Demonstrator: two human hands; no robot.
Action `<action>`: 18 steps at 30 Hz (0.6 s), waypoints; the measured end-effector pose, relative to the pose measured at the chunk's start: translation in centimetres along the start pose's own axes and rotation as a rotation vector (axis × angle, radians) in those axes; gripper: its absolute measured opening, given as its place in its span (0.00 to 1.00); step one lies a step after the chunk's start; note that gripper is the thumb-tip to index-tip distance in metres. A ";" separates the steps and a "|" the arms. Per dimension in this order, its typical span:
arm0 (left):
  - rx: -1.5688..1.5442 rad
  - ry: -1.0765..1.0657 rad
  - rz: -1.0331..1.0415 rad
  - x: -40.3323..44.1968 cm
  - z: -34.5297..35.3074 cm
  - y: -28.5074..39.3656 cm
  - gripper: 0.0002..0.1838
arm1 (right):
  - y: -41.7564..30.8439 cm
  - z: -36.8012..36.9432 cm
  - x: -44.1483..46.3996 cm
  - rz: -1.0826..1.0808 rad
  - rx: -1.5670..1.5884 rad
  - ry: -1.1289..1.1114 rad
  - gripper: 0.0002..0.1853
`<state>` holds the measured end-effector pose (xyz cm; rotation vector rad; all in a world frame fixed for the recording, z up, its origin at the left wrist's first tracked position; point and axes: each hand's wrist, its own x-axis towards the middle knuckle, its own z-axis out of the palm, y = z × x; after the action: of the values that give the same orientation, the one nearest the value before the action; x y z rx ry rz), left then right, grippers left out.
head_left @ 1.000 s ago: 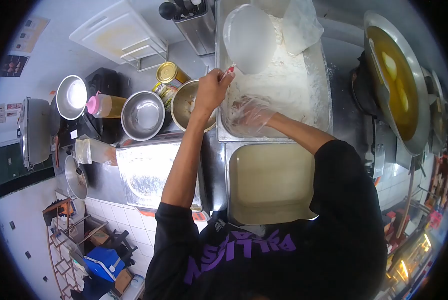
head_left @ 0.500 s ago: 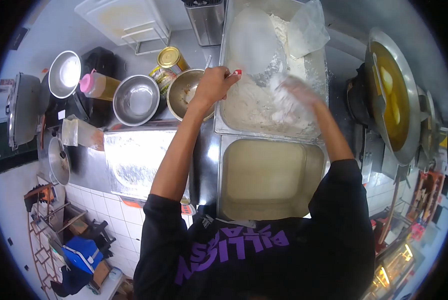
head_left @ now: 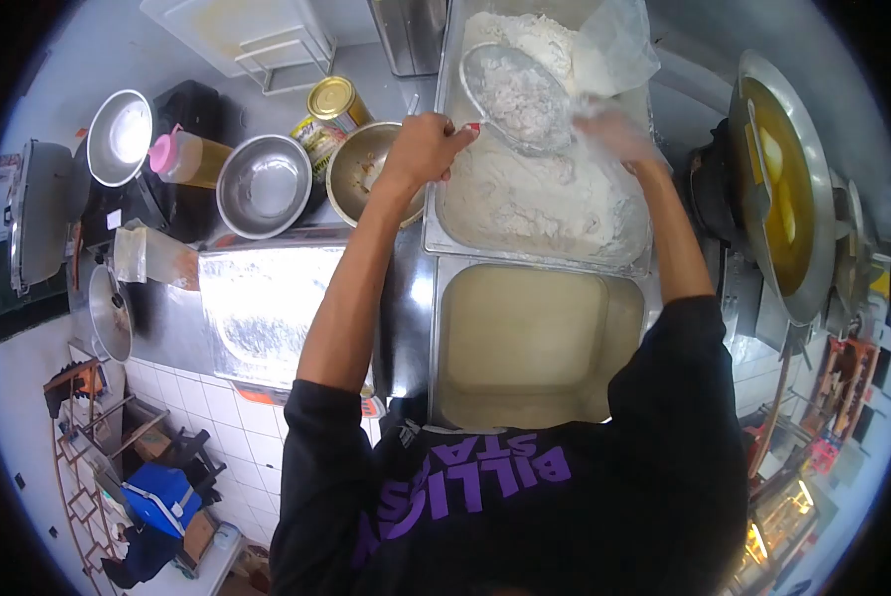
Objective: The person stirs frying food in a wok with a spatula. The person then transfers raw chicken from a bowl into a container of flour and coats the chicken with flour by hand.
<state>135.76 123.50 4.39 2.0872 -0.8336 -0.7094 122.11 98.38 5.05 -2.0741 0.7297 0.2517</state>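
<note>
Two hands are over the steel tray [head_left: 535,260]. At its left edge, the left hand [head_left: 421,151] closes around the red-tipped handle [head_left: 474,128] of the sieve [head_left: 477,64], positioned toward the far edge. Clumpy flour [head_left: 525,104] sits unsifted inside; loose flour [head_left: 545,209] lies nearer. The right hand [head_left: 614,131] blurs beside the sieve, its grip unclear.

Far side of counter: white cutting board [head_left: 192,30] upright at a wire rack [head_left: 285,52]. Gold-lidded can [head_left: 333,97] beside a yellow-green packet [head_left: 315,137]. Nearby, two steel bowls; the left one [head_left: 242,189] shiny, the right one [head_left: 342,175] with brownish residue inside. Pink-capped squeeze bottle [head_left: 199,161], yellowish contents, tilted; silver pan [head_left: 120,137] beyond it. Far right, large wok [head_left: 818,199] holding yellow oil [head_left: 789,260], pale pieces within. Lower left, blue cooler box [head_left: 161,495] near a brown carton [head_left: 198,534].
</note>
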 end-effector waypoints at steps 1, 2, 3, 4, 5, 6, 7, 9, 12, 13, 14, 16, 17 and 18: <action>-0.012 -0.001 -0.006 -0.1 0.0 0.1 0.23 | -0.4 -0.4 -1.3 0.063 -0.344 -0.138 0.38; -0.012 0.004 -0.008 -0.2 -0.1 0.3 0.24 | 3.2 -0.1 -0.3 0.047 -0.395 -0.263 0.37; -0.010 0.008 -0.010 -0.2 -0.1 0.4 0.24 | 7.8 1.3 1.1 0.031 -0.442 -0.388 0.36; -0.015 0.007 -0.011 -0.2 -0.1 0.5 0.24 | 9.7 3.5 0.7 -0.129 -0.616 -0.184 0.33; -0.001 0.004 -0.021 -0.2 -0.1 0.7 0.24 | 11.2 5.5 0.2 -0.292 -0.782 0.026 0.31; 0.018 0.003 -0.033 -0.2 -0.2 0.7 0.24 | 13.0 6.5 0.8 -0.292 -0.780 0.025 0.31; 0.024 0.006 -0.035 -0.1 -0.1 0.5 0.24 | 14.7 7.2 1.7 -0.390 -0.777 0.039 0.30; -0.042 0.041 -0.004 -0.2 0.1 0.2 0.23 | 13.8 7.8 1.8 -0.494 -0.764 0.049 0.29; -0.042 0.035 -0.025 -0.2 0.1 0.3 0.23 | 12.6 6.5 0.5 -0.045 -0.839 -0.336 0.27; -0.051 0.035 -0.029 -0.3 0.2 0.3 0.23 | 12.5 6.1 -0.1 -0.053 -0.883 -0.441 0.26; -0.063 0.038 -0.021 -0.2 0.2 0.2 0.23 | 12.4 5.8 -0.5 -0.065 -0.929 -0.546 0.26; -0.077 0.045 -0.018 -0.3 0.1 0.0 0.23 | 13.7 6.9 -1.9 -0.013 -0.510 -0.509 0.26; -0.076 0.037 -0.019 -0.3 0.1 0.1 0.23 | 14.4 7.8 -1.9 0.014 -0.299 -0.479 0.27; -0.073 0.030 -0.020 -0.3 0.0 0.2 0.23 | 15.0 8.7 -1.8 0.036 -0.088 -0.450 0.27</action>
<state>135.53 123.60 4.55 2.0384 -0.7604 -0.7076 112.67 99.76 -9.51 -1.9846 0.4858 0.7541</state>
